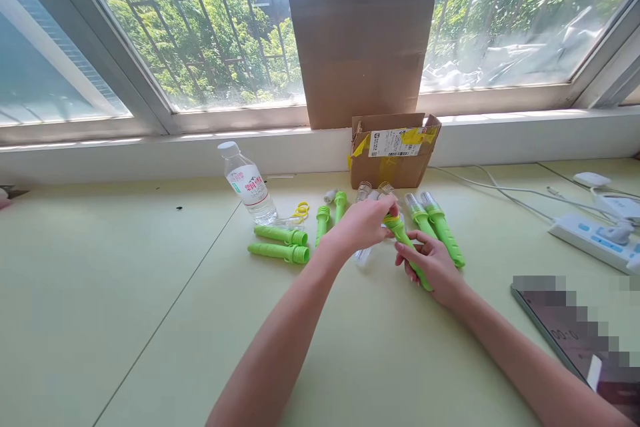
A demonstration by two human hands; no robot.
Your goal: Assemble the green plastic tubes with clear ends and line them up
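Looking down, my right hand is wrapped round the handle of the green torch, just above the table, and my left hand pinches its top end, so I'd steady the handle and turn gently.

Small hand-assembly bench, office-like room, not factory line. Pale green table under wide window, batch of identical green plastic parts laid out, opened labelled shipping carton, power strip with cables, water bottle.
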